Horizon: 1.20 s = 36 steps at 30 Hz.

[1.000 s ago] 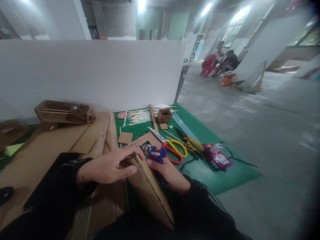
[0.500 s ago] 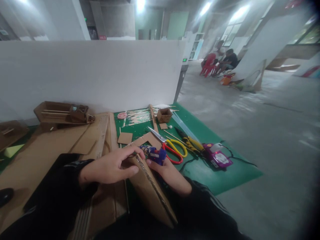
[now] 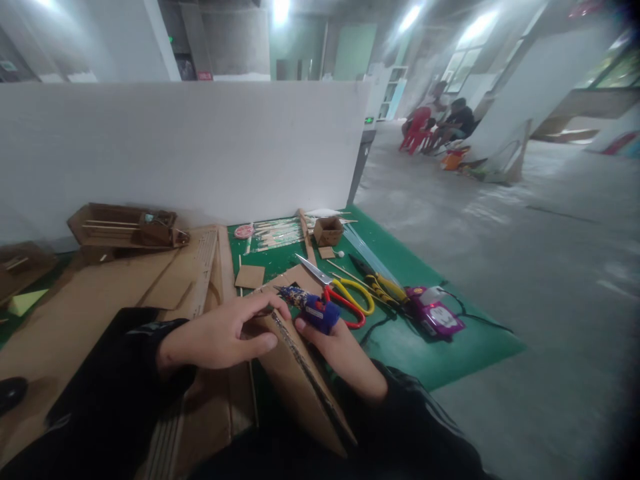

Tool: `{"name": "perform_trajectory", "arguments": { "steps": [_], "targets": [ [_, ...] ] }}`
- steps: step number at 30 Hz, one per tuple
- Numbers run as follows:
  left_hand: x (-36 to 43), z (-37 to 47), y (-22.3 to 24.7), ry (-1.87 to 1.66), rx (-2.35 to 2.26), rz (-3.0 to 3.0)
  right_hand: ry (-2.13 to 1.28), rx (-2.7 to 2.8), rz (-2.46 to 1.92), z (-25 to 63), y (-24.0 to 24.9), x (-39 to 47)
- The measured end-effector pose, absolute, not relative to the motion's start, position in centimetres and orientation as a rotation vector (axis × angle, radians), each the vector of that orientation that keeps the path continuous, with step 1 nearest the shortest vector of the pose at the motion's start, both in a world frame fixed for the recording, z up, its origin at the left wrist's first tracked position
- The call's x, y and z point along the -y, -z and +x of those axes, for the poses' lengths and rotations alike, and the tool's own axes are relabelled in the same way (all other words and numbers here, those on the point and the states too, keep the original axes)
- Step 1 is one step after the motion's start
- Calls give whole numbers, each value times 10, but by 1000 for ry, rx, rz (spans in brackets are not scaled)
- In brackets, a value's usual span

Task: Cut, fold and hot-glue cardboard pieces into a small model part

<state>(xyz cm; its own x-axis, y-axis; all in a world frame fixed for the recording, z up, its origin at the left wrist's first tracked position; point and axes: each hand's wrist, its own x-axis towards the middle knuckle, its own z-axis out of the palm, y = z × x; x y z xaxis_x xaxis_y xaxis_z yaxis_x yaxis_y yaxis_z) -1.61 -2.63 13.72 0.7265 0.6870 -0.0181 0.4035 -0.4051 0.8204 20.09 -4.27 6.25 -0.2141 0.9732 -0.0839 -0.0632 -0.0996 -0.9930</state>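
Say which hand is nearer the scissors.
Right. The right hand, holding the glue gun, is just on the near side of the scissors' handles. The left hand is farther away, to their left, holding the folded cardboard.

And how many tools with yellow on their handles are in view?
2: scissors beside the glue gun in the right hand, and pliers to the scissors' right. Others may be hidden.
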Motion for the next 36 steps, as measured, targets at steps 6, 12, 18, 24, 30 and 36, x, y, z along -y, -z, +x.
{"name": "perform_trajectory", "arguments": {
  "steps": [6, 12, 18, 24, 30, 36],
  "targets": [
    [28, -18, -140, -396, -823, 2087, -1412, 1262, -1189, 197, -59, 50],
    [34, -17, -146, -332, -861, 2154, -1375, 1311, -1192, 199, -61, 56],
    [38, -15, -156, -311, -891, 2312, -1357, 1353, -1204, 201, -64, 57],
    [33, -16, -157, -317, -797, 2305, -1359, 1393, -1186, 200, -72, 52],
    [29, -16, -149, -356, -759, 2292, -1268, 1504, -1218, 200, -78, 49],
    [28, -14, -140, -375, -821, 2297, -1234, 1537, -1244, 203, -75, 43]
  ]
}}
